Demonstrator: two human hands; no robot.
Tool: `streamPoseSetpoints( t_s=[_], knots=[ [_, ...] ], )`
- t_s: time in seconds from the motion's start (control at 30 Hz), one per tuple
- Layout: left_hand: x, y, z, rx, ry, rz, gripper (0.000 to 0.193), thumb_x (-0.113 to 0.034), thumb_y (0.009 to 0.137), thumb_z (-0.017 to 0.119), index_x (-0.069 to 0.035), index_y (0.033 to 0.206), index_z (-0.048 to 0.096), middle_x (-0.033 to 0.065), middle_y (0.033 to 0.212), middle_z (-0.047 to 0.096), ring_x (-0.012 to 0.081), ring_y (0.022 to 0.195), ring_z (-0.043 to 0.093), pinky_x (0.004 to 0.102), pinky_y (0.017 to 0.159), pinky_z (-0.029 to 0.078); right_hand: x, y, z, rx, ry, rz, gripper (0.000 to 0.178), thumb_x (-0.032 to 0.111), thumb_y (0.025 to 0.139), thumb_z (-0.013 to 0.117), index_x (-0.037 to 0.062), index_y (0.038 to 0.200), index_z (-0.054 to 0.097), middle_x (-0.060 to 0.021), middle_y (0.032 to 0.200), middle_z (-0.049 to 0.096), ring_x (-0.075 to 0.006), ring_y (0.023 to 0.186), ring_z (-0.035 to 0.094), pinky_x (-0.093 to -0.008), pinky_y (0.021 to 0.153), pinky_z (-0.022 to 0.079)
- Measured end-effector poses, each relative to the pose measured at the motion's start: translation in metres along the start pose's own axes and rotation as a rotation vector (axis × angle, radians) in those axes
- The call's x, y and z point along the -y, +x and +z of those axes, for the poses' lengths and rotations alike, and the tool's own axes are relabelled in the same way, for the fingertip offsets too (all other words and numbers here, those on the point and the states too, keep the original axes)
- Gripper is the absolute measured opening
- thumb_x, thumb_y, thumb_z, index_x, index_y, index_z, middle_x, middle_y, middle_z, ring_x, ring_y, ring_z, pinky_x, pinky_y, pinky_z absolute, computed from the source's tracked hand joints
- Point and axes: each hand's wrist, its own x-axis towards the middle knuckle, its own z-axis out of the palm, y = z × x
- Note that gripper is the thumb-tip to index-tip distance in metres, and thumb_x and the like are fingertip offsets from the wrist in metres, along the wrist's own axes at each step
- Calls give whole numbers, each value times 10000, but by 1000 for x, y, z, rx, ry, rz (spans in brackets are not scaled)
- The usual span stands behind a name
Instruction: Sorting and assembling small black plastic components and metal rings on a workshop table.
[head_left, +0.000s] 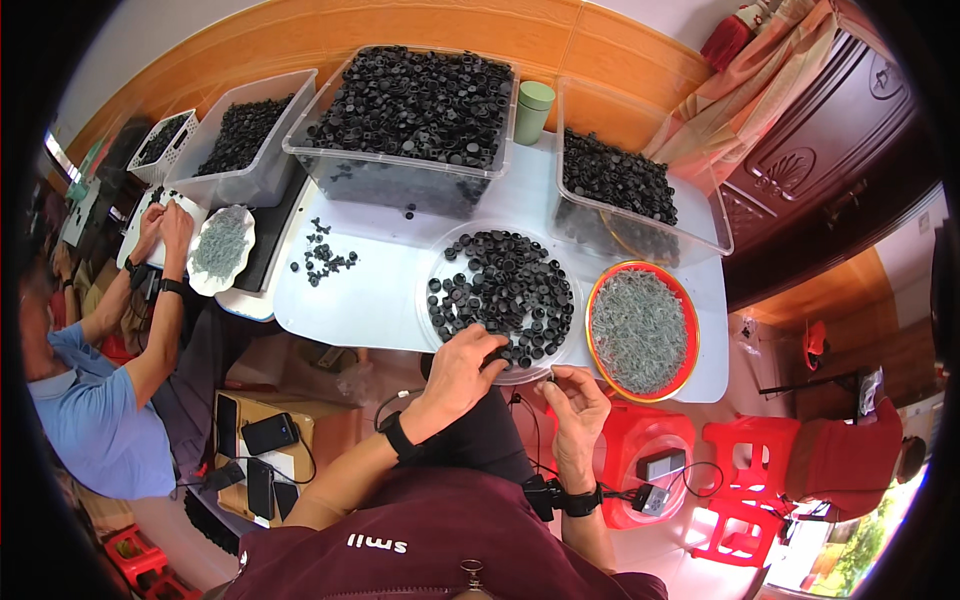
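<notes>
Black plastic caps (pixel 505 285) fill a clear round tray (pixel 437 255) at the centre of the frame, on a white table (pixel 370 300) — set just in front of the person so both hands reach it without stretching. The left hand (pixel 462 365) lies at the tray's near edge with its fingers curled down among the caps, seemingly picking one out; what exactly it has hold of is hidden under the fingers. The right hand (pixel 577 400) hangs just below the table edge, lower centre-right, thumb and forefinger pinched together on something small and dark (probably a single cap, though it is too small to tell).

Just right of the tray sits a red-rimmed dish (pixel 640 330) heaped with small grey parts, close to the right hand, likely so each hand draws from its own supply. Toward the top of the frame stand clear bins of more black pieces: a large one (pixel 410 120) at top centre, another (pixel 625 190) upper right, with a green cup (pixel 534 108) between them. A few loose black pieces (pixel 325 255) lie scattered left of the tray.

At the left edge another person in a blue shirt (pixel 95 420) works with both hands at a separate white dish (pixel 222 245).
</notes>
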Motion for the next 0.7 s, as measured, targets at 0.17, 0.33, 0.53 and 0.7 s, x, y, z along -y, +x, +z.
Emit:
streamPoseSetpoints(
  t_s=[0.17,0.33,0.53,0.7],
  knots=[
    [-2,4,7,-11,95,26,221,-25,692,671,-35,911,637,99,824,536,296,768,559,379,672,456,-5,-4,-3,-33,90,76,223,-124,768,578,-74,986,568,-53,927,517,-126,818,579,-236,742,485],
    [5,10,-8,-93,-343,-139,187,25,759,639,13,944,613,81,911,644,134,789,624,240,740,501,-7,2,-5,-44,49,-3,214,-50,780,619,-50,988,572,-72,899,572,-154,748,624,-261,703,523],
    [-8,2,-39,139,-1249,-380,201,59,777,609,31,976,599,158,967,633,201,825,654,294,760,548,9,6,5,22,192,151,184,-115,770,599,-67,948,598,-64,949,528,-150,783,608,-263,744,515],
    [-6,-11,-32,212,-1311,-400,243,36,806,591,43,1049,594,175,1018,623,215,860,650,305,781,549,18,5,19,154,154,15,239,-123,748,626,-54,976,611,-65,988,534,-141,799,602,-242,746,509]
  ],
)
